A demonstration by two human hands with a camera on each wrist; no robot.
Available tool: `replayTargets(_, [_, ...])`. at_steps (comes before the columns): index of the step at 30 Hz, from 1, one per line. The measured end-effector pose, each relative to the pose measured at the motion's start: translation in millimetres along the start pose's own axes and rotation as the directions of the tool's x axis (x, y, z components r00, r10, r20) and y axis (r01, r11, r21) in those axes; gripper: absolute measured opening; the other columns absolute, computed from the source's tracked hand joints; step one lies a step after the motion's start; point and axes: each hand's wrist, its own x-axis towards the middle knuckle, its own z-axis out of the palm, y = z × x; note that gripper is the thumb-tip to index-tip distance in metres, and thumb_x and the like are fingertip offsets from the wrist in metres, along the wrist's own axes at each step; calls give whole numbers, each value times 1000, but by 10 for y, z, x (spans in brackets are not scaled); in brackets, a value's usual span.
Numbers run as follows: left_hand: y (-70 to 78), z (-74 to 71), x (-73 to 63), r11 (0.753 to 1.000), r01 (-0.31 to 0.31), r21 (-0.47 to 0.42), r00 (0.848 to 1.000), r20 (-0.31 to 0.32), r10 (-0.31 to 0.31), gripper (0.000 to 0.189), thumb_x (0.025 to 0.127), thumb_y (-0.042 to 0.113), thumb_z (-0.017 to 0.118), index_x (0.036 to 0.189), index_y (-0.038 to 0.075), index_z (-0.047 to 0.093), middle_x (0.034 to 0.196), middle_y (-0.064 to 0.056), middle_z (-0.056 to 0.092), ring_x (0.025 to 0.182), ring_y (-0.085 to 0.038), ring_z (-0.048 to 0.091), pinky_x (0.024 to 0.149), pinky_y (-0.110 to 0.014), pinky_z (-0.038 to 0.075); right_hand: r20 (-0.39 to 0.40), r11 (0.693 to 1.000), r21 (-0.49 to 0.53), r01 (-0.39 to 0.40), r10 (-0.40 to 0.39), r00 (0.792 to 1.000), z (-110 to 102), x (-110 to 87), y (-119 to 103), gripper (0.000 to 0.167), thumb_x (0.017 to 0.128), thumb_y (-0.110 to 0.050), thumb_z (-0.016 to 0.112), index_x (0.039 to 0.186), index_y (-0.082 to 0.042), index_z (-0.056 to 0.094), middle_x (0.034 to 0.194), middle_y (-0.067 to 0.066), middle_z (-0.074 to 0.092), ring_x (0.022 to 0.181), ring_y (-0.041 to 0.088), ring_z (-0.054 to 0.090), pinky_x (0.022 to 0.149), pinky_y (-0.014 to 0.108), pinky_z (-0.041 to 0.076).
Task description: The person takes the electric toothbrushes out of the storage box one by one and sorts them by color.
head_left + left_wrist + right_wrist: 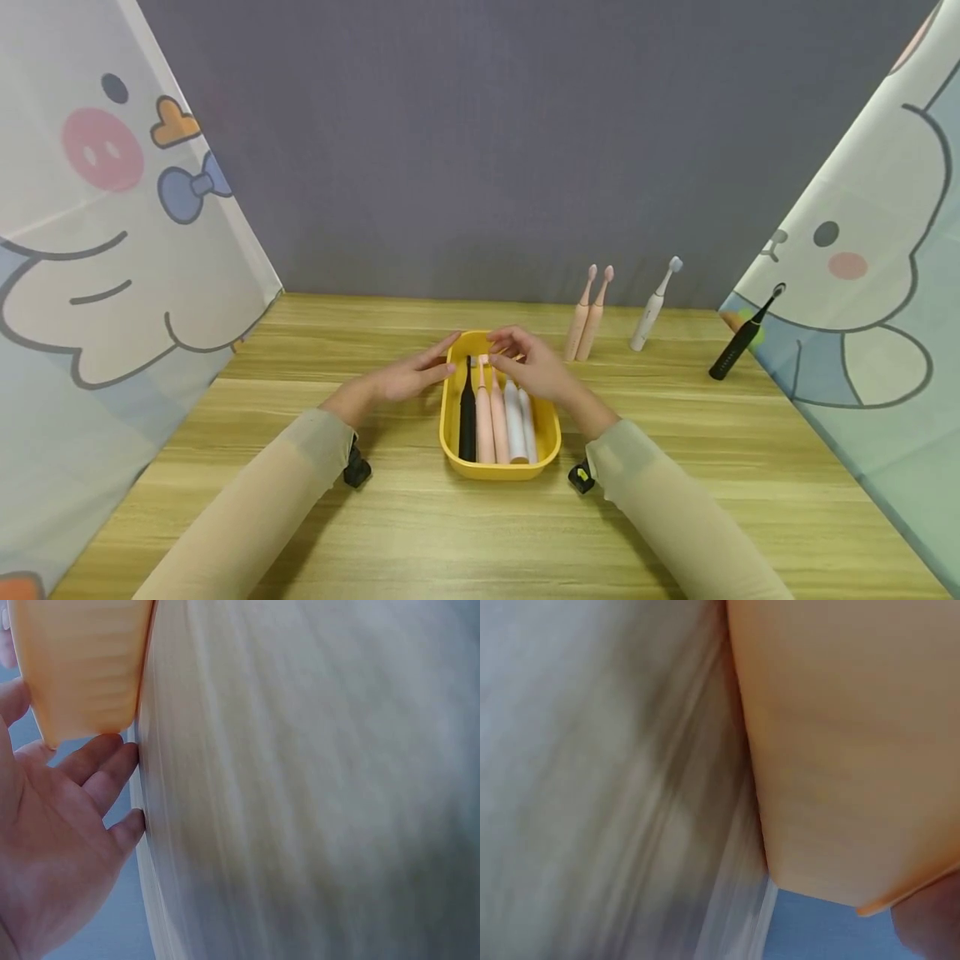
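Observation:
A yellow bin (pixel 501 472) stands on the table, holding a row of electric toothbrushes: a black toothbrush (pixel 467 422) at the left, two pink toothbrushes (pixel 485 427), then two white toothbrushes (pixel 515 423) at the right. At the bin's far left side is my left hand (pixel 401 379), its fingers extended along the outer wall and the thumb by the rim. My right hand (pixel 534 367) reaches over the far right rim, fingers loosely bent, with a gap between thumb and forefinger near the brush heads. It hides the white toothbrushes' heads. The right wrist view shows mostly bin wall.
Several toothbrushes stand upright at the back right of the wooden table (pixel 375 533): two pink toothbrushes (pixel 585 321) side by side, a white toothbrush (pixel 651 312), and a black toothbrush (pixel 742 342). A grey panel (pixel 465 150) rises behind; cartoon-printed cloths (pixel 97 250) flank both sides.

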Motion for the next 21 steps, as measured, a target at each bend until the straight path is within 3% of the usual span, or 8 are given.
replayTargets(11, [18,-15,-14,1000,2,-5,1000,-8,-2,75,118,48,44,179,33,2,183,-16,23,165,-42,34,134,-66,27,54,991,-131,-14,21,998,60,-4,-10,38,111,-25,65,144,-6,65,122,6,73,106,20,68,92,39,59])
replayTargets(16, [22,-4,-19,1000,8,-3,1000,-7,-8,75,118,52,44,178,38,2,181,-20,27,164,-43,35,134,-67,26,54,978,-209,4,8,999,78,-2,3,35,110,-22,67,143,-10,67,124,5,75,116,25,69,102,47,57])
replayTargets(21, [31,14,-15,1000,15,-6,1000,-9,-15,73,118,50,43,178,41,2,182,-17,25,165,-43,34,133,-70,24,5,941,-340,1,1,1000,94,-34,11,35,106,-21,71,140,-13,69,130,7,74,126,32,66,107,56,56])
